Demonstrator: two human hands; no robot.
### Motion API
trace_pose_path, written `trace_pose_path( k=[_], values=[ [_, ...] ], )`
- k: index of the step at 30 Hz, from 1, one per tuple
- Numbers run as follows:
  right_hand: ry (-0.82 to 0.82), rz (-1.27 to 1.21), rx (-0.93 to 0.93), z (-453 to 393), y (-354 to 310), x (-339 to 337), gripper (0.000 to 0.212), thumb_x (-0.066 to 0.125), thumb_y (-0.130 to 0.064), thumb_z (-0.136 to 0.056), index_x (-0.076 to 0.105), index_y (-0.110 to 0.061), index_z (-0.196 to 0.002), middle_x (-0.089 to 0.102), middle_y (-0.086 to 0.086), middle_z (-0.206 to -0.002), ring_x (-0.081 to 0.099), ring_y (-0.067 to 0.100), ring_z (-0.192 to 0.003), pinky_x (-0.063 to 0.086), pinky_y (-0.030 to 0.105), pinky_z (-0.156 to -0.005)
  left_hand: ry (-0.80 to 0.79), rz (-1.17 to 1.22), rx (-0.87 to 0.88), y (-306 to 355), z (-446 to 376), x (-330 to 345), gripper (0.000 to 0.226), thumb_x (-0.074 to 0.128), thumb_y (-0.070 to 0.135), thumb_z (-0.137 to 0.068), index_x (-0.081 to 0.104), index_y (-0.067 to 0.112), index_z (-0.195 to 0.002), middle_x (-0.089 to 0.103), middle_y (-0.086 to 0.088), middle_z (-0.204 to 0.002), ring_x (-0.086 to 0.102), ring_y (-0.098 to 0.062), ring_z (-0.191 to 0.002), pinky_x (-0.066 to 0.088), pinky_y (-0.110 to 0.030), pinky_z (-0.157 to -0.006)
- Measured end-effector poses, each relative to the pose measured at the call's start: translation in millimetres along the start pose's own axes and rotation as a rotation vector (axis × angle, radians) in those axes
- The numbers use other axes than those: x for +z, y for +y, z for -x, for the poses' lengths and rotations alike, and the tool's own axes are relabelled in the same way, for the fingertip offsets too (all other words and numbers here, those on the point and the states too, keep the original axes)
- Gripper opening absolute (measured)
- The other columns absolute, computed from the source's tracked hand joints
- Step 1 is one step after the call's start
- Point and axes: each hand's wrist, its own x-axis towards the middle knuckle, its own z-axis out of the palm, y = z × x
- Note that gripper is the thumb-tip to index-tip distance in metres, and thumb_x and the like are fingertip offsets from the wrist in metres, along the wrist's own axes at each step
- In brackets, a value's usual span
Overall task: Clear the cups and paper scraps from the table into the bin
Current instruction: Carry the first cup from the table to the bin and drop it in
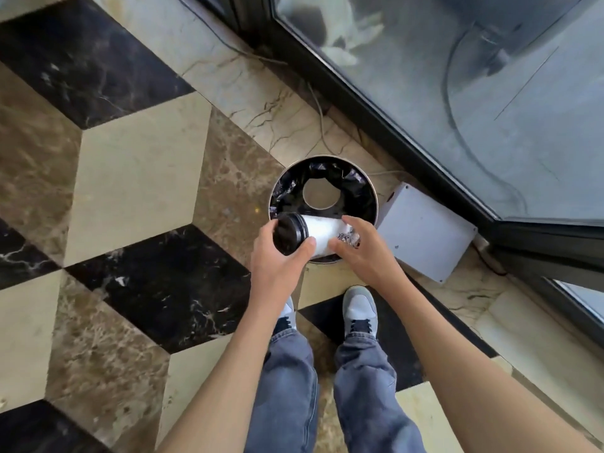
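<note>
A round bin [372, 194] lined with a black bag stands on the marble floor by a glass wall. A pale disc lies at its bottom. Over its near rim a white paper cup [322, 232] with a black lid is held on its side, lid pointing left. My left hand [277, 256] grips the lid end. My right hand [359, 246] holds the cup's base end, fingers around it, with a dark crumpled scrap pressed against the cup. The table is out of view.
A white box [425, 237] lies on the floor right of the bin. A dark-framed glass wall [392, 125] runs diagonally behind it, with a thin cable [322, 125] along its base. My legs and grey shoes [359, 308] stand just short of the bin.
</note>
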Motion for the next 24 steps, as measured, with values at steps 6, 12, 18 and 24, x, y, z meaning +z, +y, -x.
trace_pose_path(
  k=[6, 12, 18, 24],
  values=[
    [0.031, -0.014, 0.000, -33, 20, 11, 0.063, 0.061, -0.043, -0.091, 0.040, -0.020, -0.145, 0.040, 0.003, -0.153, 0.041, 0.021, -0.137, 0.033, 0.029, -0.101, 0.036, -0.029, 0.018, -13, -38, 28, 0.069, 0.065, 0.053, -0.074, 0.047, 0.030, -0.136, 0.050, 0.002, -0.131, 0.052, -0.017, -0.119, 0.048, -0.039, -0.097],
    [-0.022, 0.023, -0.006, -44, 22, 11, 0.067, 0.057, -0.046, -0.092, 0.036, -0.016, -0.148, 0.035, 0.004, -0.156, 0.036, 0.024, -0.142, 0.035, 0.044, -0.114, 0.061, -0.055, -0.015, -19, -48, 41, 0.073, 0.063, 0.054, -0.076, 0.043, 0.027, -0.141, 0.045, -0.001, -0.135, 0.047, -0.024, -0.126, 0.048, -0.041, -0.096],
    [-0.045, 0.063, -0.028, -41, 20, 9, 0.059, 0.054, -0.037, -0.095, 0.039, -0.010, -0.146, 0.046, 0.005, -0.146, 0.048, 0.026, -0.131, 0.038, 0.031, -0.101, 0.088, -0.146, -0.013, -22, -42, 42, 0.064, 0.062, 0.053, -0.082, 0.050, 0.022, -0.137, 0.043, -0.002, -0.141, 0.034, -0.024, -0.132, 0.035, -0.037, -0.088],
    [-0.022, 0.073, -0.045, -28, 13, -1, 0.059, 0.054, -0.038, -0.095, 0.039, -0.013, -0.146, 0.043, 0.004, -0.151, 0.043, 0.024, -0.136, 0.029, 0.024, -0.096, 0.099, -0.115, -0.038, -21, -30, 33, 0.059, 0.062, 0.049, -0.084, 0.050, 0.024, -0.136, 0.040, -0.004, -0.143, 0.034, -0.025, -0.133, 0.036, -0.038, -0.091]
  ],
)
